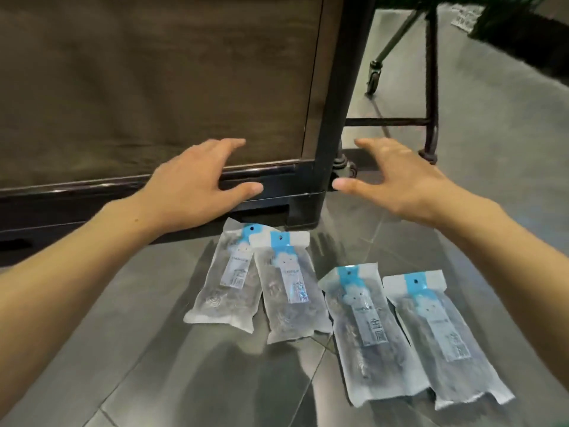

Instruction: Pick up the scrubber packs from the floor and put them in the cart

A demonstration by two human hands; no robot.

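Several clear scrubber packs with blue-and-white header cards lie flat on the grey tiled floor. The leftmost pack (223,282) is overlapped by a second pack (291,291). Two more, one pack (369,331) and the rightmost pack (446,340), lie side by side. My left hand (197,186) hovers above and behind the left pair, fingers spread, holding nothing. My right hand (397,183) hovers with spread fingers above the floor behind the right pair, also holding nothing. The cart's frame and wheel (374,77) show at the upper right.
A dark wooden cabinet (154,87) with a black base fills the upper left, its corner post (338,103) standing between my hands. The cart's leg (431,103) and crossbar stand on the tiles at the right.
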